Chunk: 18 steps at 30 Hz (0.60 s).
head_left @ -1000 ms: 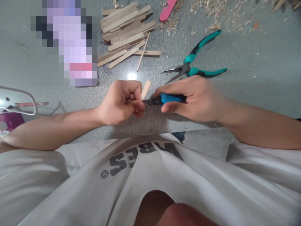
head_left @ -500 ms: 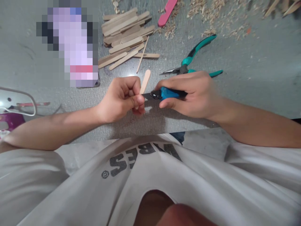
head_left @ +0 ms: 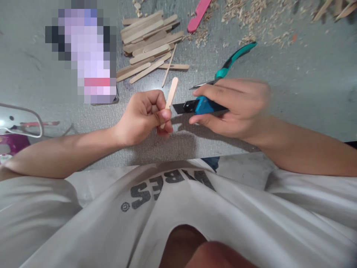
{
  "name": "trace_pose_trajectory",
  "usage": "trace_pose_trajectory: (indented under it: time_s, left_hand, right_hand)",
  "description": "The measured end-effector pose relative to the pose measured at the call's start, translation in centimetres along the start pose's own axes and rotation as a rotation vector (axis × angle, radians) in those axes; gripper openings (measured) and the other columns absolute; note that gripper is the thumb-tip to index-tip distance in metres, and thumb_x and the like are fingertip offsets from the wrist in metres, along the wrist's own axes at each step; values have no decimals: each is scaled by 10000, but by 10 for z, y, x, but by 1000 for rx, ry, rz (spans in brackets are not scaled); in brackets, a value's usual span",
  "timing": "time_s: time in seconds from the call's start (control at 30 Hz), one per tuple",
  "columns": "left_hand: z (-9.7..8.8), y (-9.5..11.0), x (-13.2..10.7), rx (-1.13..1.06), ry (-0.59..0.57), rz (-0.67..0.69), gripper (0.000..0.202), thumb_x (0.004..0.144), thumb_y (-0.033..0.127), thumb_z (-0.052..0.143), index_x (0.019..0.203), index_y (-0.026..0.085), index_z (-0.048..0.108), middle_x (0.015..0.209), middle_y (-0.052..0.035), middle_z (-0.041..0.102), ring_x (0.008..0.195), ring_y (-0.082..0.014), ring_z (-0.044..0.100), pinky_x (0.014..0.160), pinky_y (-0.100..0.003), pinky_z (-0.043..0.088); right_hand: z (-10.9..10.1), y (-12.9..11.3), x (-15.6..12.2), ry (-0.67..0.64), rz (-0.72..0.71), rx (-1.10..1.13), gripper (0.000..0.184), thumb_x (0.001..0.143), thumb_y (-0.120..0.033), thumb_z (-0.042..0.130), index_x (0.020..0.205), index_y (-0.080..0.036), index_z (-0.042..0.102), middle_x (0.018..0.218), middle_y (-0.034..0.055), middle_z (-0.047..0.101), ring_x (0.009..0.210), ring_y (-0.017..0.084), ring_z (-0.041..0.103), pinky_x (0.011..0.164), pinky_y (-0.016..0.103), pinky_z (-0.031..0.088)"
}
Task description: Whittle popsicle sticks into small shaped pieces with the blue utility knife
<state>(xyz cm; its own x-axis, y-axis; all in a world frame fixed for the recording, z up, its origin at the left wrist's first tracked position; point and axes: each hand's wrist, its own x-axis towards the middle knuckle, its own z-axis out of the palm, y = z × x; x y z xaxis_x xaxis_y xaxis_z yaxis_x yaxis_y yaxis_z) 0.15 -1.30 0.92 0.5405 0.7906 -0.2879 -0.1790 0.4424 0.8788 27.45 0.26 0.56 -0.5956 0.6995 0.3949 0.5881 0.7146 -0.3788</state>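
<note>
- Teal-and-black needle-nose pliers (head_left: pixel 221 73) are lying on the grey table (head_left: pixel 306 89), partly hidden from me.
- A notched pink piece (head_left: pixel 198 16) is resting among pale wood shavings (head_left: pixel 252 18).
- Something lilac (head_left: pixel 90 52), too blurred to name, is lying over to the left.
- A whitish cord-like loop (head_left: pixel 36 114) is curving above a purple object (head_left: pixel 12 144).

open: grey tabletop (head_left: pixel 312 85), far right | obstacles: knife (head_left: pixel 205 105), pliers (head_left: pixel 235 57), stick pile (head_left: pixel 152 34)
</note>
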Motion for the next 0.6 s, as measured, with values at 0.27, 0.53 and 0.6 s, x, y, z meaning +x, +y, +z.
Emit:
trace_pose_trajectory:
  time_s: [0.27,0.53,0.6]
  left_hand:
    - [2,2,0,50,39,18,609,828,653,983,789,218,558,658,-8,772,545,-160,757,516,-238,627]
    - [4,1,2,39,54,48,606,760,672,1020,801,209,630,674,1,780,532,-127,705,541,-236,622]
    - [4,0,2,41,47,67,593,767,665,1017,807,208,642,680,1,778,536,-126,704,548,-240,626]
  right_hand:
    - [-5,-1,3,-150,91,119,669,1038,-878,500,1150,-287,793,799,42,722,723,229,667,661,371,430]
    - [-10,-1,4,-282,166,215,698,1049,-887,428,1098,-287,780,820,63,744,744,237,670,689,403,458]
    - [-11,-2,5,-288,180,220,713,1032,-914,415,1037,-296,771,786,58,718,711,239,649,668,408,446]
